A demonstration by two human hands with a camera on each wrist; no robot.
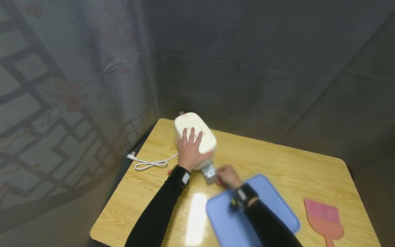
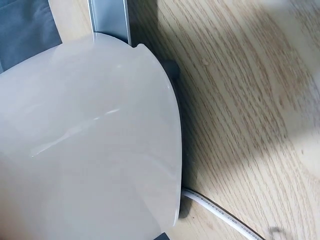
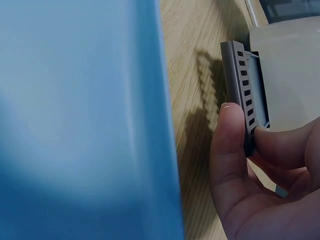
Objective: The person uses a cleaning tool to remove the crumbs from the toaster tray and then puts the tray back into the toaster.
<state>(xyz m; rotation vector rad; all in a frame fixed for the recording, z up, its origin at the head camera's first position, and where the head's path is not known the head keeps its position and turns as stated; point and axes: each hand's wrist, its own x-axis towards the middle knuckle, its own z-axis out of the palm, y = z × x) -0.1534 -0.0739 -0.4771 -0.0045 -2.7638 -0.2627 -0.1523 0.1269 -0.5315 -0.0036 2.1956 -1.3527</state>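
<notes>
One cream appliance (image 1: 195,135) stands at the far left corner of the wooden table (image 1: 277,161). The left hand (image 1: 190,150) lies flat on its top, fingers straight and spread. At its near end one grey slotted tray (image 1: 209,172) sticks out, pinched between thumb and fingers of the right hand (image 1: 227,176). Nearer than the appliance lie one blue tray (image 1: 228,219), one pink brush (image 1: 324,216), and one white cord (image 1: 148,164).

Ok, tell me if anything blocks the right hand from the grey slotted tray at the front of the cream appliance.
Nothing visible does. The right hand already pinches the grey slotted tray between thumb and fingers, while the left hand rests on the cream appliance.
</notes>
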